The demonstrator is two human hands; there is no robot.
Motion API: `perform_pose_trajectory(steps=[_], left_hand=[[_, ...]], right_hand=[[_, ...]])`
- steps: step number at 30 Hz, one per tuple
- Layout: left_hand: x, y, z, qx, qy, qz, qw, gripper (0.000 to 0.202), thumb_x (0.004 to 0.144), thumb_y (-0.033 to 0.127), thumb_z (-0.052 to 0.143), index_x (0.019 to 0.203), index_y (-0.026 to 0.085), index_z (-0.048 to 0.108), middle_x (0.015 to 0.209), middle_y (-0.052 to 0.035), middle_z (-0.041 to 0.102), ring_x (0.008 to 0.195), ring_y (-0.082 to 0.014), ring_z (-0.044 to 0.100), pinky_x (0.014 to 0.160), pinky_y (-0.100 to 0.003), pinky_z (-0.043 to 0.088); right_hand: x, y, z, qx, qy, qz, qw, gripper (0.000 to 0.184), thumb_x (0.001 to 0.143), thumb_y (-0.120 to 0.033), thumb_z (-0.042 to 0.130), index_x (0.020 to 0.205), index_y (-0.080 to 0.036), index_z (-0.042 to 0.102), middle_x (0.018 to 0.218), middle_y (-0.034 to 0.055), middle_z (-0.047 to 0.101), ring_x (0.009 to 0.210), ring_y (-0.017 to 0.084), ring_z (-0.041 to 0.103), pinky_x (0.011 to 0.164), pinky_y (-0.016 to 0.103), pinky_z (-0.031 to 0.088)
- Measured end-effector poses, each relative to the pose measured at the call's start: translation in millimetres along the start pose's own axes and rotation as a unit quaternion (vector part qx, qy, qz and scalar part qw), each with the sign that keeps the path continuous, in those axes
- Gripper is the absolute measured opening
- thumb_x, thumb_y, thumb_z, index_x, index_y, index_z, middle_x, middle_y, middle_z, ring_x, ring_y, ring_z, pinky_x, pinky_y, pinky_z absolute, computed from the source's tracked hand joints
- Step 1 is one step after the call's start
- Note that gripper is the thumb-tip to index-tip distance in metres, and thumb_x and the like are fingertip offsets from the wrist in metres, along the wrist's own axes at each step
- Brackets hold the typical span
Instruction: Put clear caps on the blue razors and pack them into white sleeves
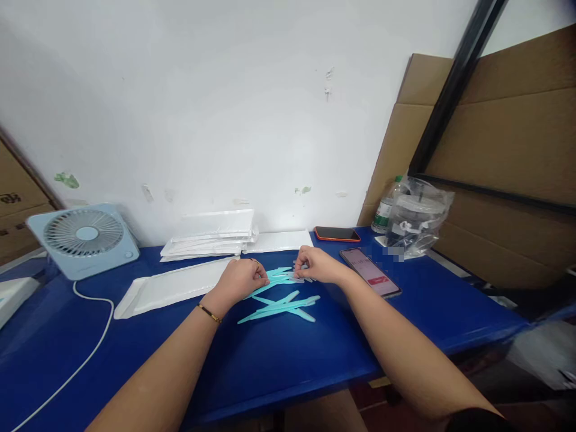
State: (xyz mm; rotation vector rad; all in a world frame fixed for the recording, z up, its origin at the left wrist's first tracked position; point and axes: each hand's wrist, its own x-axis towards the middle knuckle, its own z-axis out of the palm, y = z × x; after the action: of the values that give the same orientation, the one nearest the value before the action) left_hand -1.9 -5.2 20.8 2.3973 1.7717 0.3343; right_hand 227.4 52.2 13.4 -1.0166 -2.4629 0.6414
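Note:
Pinched at the left end of a bunch of turquoise eyebrow razors (279,277) is my left hand (239,279), its fingers closed on a razor. My right hand (315,264) is closed in a pinch at the other end, by small clear plastic caps (299,279). Whether it grips a cap or a razor tip is hidden by the fingers. Nearer to me, more turquoise razors (281,309) lie crossed over each other on the blue table (279,372). Left of my left hand is a long white padded envelope (175,285).
Several white envelopes (209,234) are stacked by the wall. A blue fan (87,237) stands left, its white cable (105,324) trailing forward. A lit phone (371,273) and an orange-edged phone (337,234) lie right. A bottle (384,210) and bagged clear container (418,219) stand behind.

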Motion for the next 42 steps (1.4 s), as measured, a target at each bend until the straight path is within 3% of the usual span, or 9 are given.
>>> perform_pose_trajectory(steps=[3,9,13,21,25,28,31,39,42], left_hand=[[-0.1,-0.9,1.2,-0.021,0.005,0.013,1.000,0.025,0.069,0.046,0.061,0.082,0.025,0.068,0.074,0.0016,0.063,0.065,-0.0143,0.056,0.059,-0.023,0.033],[-8.6,9.0,0.2,-0.056,-0.052,0.066,0.995,0.027,0.069,0.049,0.061,0.078,0.026,0.070,0.075,0.0009,0.062,0.066,-0.0137,0.055,0.056,-0.022,0.033],[-8.6,11.5,1.6,-0.043,-0.062,0.067,0.995,0.022,0.071,0.043,0.060,0.073,0.024,0.070,0.073,0.0009,0.063,0.063,-0.0130,0.054,0.055,-0.023,0.031],[-1.4,1.4,0.7,0.007,0.027,0.025,0.999,0.024,0.073,0.044,0.058,0.082,0.024,0.069,0.072,0.0014,0.063,0.064,-0.0144,0.056,0.060,-0.025,0.033],[-8.1,13.8,-0.9,-0.015,-0.016,0.068,0.997,0.031,0.070,0.052,0.059,0.079,0.025,0.069,0.074,0.0013,0.061,0.066,-0.0139,0.056,0.059,-0.024,0.032],[-11.5,22.7,1.6,-0.015,-0.053,0.092,0.994,0.024,0.071,0.047,0.061,0.074,0.024,0.069,0.073,0.0013,0.063,0.067,-0.0140,0.055,0.060,-0.024,0.032],[-10.7,23.1,4.7,-0.010,-0.064,0.080,0.995,0.018,0.072,0.039,0.061,0.069,0.023,0.067,0.068,0.0018,0.063,0.064,-0.0137,0.055,0.060,-0.024,0.032],[-5.8,2.4,-5.6,0.036,0.008,0.004,0.999,0.018,0.072,0.039,0.060,0.073,0.023,0.067,0.072,0.0007,0.063,0.067,-0.0155,0.056,0.063,-0.027,0.033],[-10.2,8.9,-8.1,0.005,-0.007,0.023,1.000,0.029,0.068,0.050,0.061,0.079,0.024,0.067,0.076,0.0009,0.062,0.067,-0.0148,0.056,0.060,-0.025,0.034]], right_hand=[[-2.1,1.1,-0.6,0.003,-0.017,-0.019,1.000,0.021,0.065,-0.035,0.072,0.077,-0.017,0.069,0.086,0.0024,0.053,0.072,0.012,0.051,0.062,0.021,0.039],[-1.1,-9.9,9.6,-0.027,-0.146,-0.098,0.984,0.023,0.066,-0.037,0.072,0.079,-0.018,0.070,0.082,0.0012,0.049,0.068,0.011,0.047,0.059,0.021,0.037],[-0.1,-9.7,8.0,-0.010,-0.122,-0.099,0.988,0.021,0.069,-0.037,0.069,0.077,-0.018,0.069,0.083,0.0015,0.049,0.070,0.011,0.047,0.060,0.021,0.037],[-6.6,7.1,-15.6,-0.034,-0.014,-0.012,0.999,0.021,0.066,-0.035,0.070,0.076,-0.017,0.070,0.084,0.0028,0.055,0.070,0.012,0.051,0.061,0.022,0.038],[-11.5,7.6,-23.1,-0.040,-0.107,-0.027,0.993,0.022,0.060,-0.035,0.074,0.074,-0.018,0.072,0.082,0.0021,0.059,0.072,0.013,0.053,0.061,0.021,0.038],[-11.5,7.5,-20.3,-0.060,-0.195,-0.022,0.979,0.020,0.055,-0.032,0.076,0.069,-0.018,0.073,0.077,0.0015,0.061,0.067,0.013,0.053,0.057,0.021,0.037],[-10.1,8.5,-16.3,-0.061,-0.224,-0.022,0.973,0.016,0.058,-0.028,0.074,0.069,-0.017,0.072,0.076,0.0013,0.061,0.065,0.012,0.052,0.056,0.021,0.037],[-12.2,10.5,-26.1,-0.076,-0.053,0.020,0.996,0.015,0.065,-0.030,0.070,0.070,-0.016,0.069,0.084,0.0040,0.057,0.073,0.014,0.052,0.062,0.022,0.038],[-13.7,9.4,-29.2,-0.059,-0.042,0.018,0.997,0.017,0.065,-0.032,0.070,0.072,-0.017,0.070,0.084,0.0035,0.058,0.073,0.014,0.052,0.061,0.022,0.038]])
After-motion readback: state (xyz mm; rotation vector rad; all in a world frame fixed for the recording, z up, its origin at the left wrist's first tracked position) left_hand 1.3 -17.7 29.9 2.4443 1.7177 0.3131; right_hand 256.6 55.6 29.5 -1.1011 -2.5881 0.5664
